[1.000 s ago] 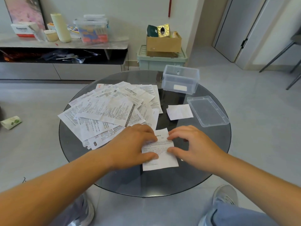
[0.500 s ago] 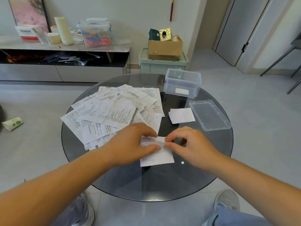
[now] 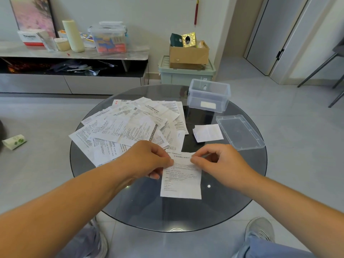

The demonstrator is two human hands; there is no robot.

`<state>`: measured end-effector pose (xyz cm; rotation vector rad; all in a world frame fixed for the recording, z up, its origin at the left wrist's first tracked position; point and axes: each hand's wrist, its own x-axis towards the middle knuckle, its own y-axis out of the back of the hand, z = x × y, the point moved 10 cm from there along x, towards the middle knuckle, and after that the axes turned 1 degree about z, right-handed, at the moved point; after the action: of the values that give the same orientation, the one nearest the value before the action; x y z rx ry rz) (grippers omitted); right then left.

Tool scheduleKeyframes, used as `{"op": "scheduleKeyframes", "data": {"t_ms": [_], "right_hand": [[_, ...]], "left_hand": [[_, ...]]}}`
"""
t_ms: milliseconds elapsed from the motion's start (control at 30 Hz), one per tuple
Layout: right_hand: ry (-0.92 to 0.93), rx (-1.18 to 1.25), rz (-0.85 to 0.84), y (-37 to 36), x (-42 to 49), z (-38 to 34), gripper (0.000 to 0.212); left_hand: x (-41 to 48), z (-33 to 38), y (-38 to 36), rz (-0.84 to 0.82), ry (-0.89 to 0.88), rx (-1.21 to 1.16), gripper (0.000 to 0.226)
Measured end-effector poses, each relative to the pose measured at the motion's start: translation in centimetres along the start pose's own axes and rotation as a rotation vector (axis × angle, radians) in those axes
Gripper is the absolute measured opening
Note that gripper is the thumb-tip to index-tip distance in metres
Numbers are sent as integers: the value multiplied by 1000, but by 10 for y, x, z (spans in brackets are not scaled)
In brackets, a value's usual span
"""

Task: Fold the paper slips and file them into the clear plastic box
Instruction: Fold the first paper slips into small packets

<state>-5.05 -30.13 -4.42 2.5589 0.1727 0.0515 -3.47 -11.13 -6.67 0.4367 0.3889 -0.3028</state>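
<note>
One paper slip [image 3: 181,181] pinched by the left hand [image 3: 149,161] and right hand [image 3: 219,161], on the near side of the clear plastic box [image 3: 208,95]
Each nips its upper edge between thumb and finger, the lower end flat on the dark glass table [image 3: 223,202]; thin, limp and near weightless, it should crease sharply yet skate on smooth glass, so the top corners seem the best hold; the flat clear lid [image 3: 240,132] sits just beside the box on its right, the loose pile [image 3: 130,127] to its left.

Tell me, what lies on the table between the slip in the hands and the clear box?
In the head view, a folded white slip lies between the held slip and the clear box, on the glass table beside the lid.
</note>
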Motion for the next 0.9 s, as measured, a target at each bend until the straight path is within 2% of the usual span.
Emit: {"op": "scheduleKeyframes", "data": {"t_ms": [67, 167, 233, 333, 367, 400, 467, 533, 600, 633, 700, 733, 800, 833, 900], "right_hand": [[-26, 27, -27, 0, 0, 0, 6], [71, -215, -68, 1, -2, -4, 12], [124, -316, -138, -6, -7, -6, 32], [108, -296, -258, -19, -16, -5, 69], [107, -300, -264, -22, -18, -5, 73], [121, -323, -252, -23, -18, -4, 69], [170, -381, -204, -23, -17, -7, 44], [197, -385, -174, -23, -15, -11, 21], [187, -384, -159, -22, -13, -13, 19], [171, -387, -149, -21, -11, -13, 19], [144, -409, -133, -19, -6, -13, 19], [140, -414, -123, -19, -4, -14, 21], [127, -390, -91, -17, 3, -14, 21], [111, -359, -73, -15, 6, -14, 19], [76, -283, -42, -11, 9, -12, 17]], "left_hand": [[0, 0, 3, 5, -11, -13, 5], [0, 0, 4, 24, -6, -74, 6], [0, -4, 1, 4, 36, -164, 10], [2, -10, -3, -22, 77, -251, 13], [3, -11, -4, -25, 85, -262, 13], [3, -11, -5, -29, 89, -271, 12], [0, -8, -7, -51, 82, -243, 10], [-5, 2, -3, -50, 7, 3, 17], [-10, 18, 6, 33, -117, 339, 42], [-13, 28, 11, 95, -188, 412, 53], [-18, 41, 12, 126, -321, 361, 65], [-19, 44, 7, 84, -367, 341, 63], [-13, 37, -3, 14, -389, 393, 38], [-8, 32, -5, 15, -386, 438, 28], [-1, 27, -4, 81, -393, 511, 23]]}}
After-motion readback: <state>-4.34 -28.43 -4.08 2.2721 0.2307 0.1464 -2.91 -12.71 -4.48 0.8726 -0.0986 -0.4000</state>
